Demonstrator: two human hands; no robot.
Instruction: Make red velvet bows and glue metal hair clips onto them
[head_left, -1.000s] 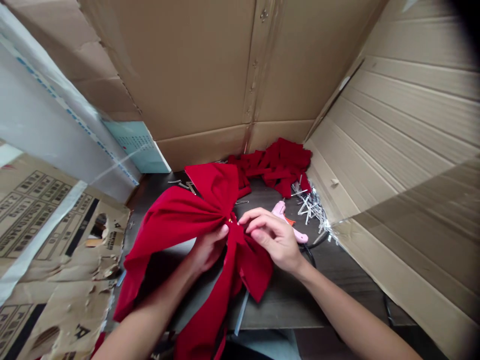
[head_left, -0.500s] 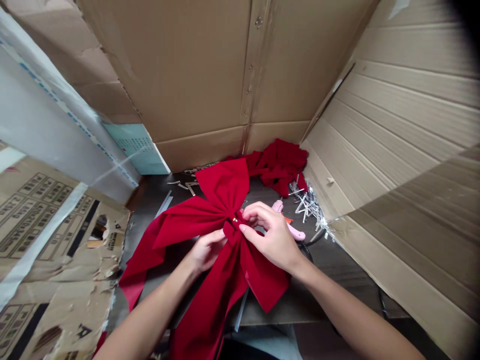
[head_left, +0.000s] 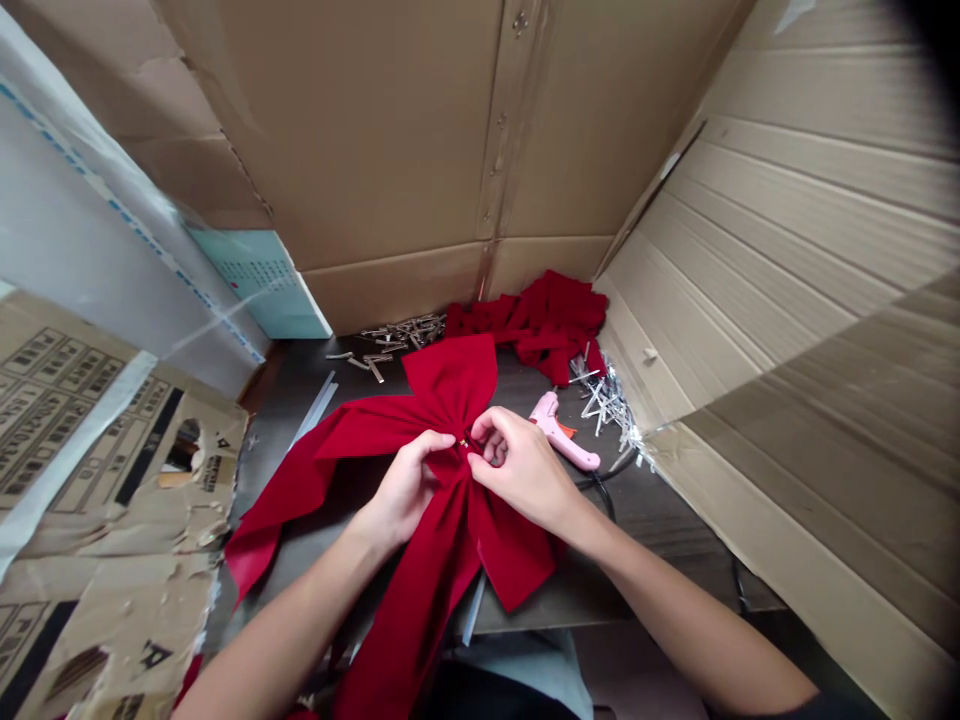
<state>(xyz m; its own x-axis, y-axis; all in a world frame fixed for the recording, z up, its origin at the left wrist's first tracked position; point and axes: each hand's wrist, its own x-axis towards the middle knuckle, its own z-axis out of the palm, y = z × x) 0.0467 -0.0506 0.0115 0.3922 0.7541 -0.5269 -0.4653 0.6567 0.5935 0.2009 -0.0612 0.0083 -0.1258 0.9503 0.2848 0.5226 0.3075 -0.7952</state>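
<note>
A large red fabric bow (head_left: 450, 378) with long tails lies in front of me, its loops gathered at the centre. My left hand (head_left: 409, 485) is closed on it, thumb pressed beside the gathered middle and the other fingers underneath, mostly hidden. From the right, my right hand (head_left: 517, 460) pinches at the centre, thumb and fingertips around the small knot of red fabric. A tiny shiny gold-coloured bit (head_left: 464, 442) shows between the two hands; its kind is too small to make out. Just behind my right hand lies a pink glue gun (head_left: 564, 430).
At the back of the dark table (head_left: 660, 560) are a heap of red fabric strips (head_left: 562, 310), metal clips (head_left: 405, 332) and silver twist ties (head_left: 604, 395). Glue sticks (head_left: 315, 408) lie left. Cardboard walls (head_left: 390, 130) enclose the back and right; a printed carton (head_left: 112, 450) stands left.
The bow's centre has shifted slightly left and its loops have tilted. My left thumb has moved up to the centre knot. More of the glue gun shows.
</note>
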